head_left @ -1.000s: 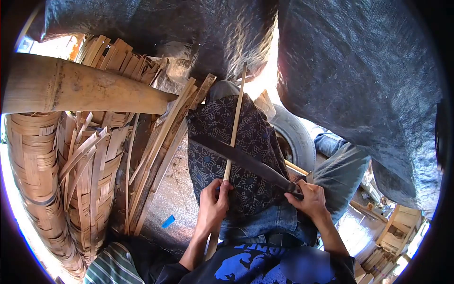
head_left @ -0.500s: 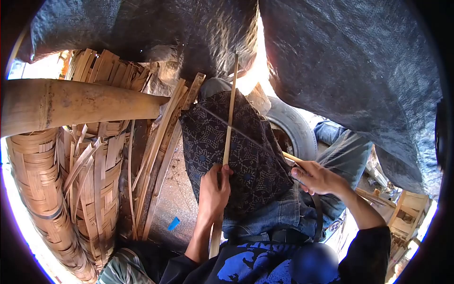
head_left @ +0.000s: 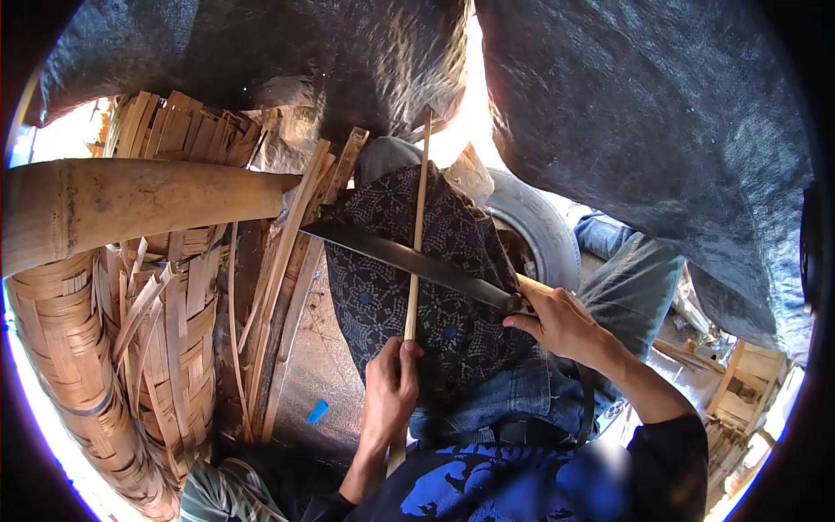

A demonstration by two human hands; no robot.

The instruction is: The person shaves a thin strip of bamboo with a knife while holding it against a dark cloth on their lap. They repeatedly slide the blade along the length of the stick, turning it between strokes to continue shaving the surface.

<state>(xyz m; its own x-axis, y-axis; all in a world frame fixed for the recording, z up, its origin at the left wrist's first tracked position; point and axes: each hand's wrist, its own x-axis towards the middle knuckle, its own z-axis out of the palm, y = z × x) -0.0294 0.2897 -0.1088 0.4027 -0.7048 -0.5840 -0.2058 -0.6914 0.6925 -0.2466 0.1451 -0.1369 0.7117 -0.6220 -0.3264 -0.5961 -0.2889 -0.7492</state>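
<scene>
My left hand point(head_left: 391, 383) is closed on a thin bamboo strip point(head_left: 421, 226), which runs upward over the patterned dark cloth point(head_left: 374, 304) on my lap. The strip's lower end comes out below the hand. Closed round the light wooden handle of a long knife is my right hand point(head_left: 565, 324). The knife's dark blade point(head_left: 391, 254) points to the left and lies across the strip, above my left hand.
A thick bamboo pole point(head_left: 156, 204) juts in from the left, above woven bamboo baskets point(head_left: 70, 348). Split bamboo pieces point(head_left: 283, 296) lean beside the cloth. A tire point(head_left: 548, 235) lies beyond my lap, and a blue scrap point(head_left: 318, 411) is on the floor.
The blade has turned so that its broad side shows, and my right hand has moved slightly left. My left hand has slid toward my body with the strip.
</scene>
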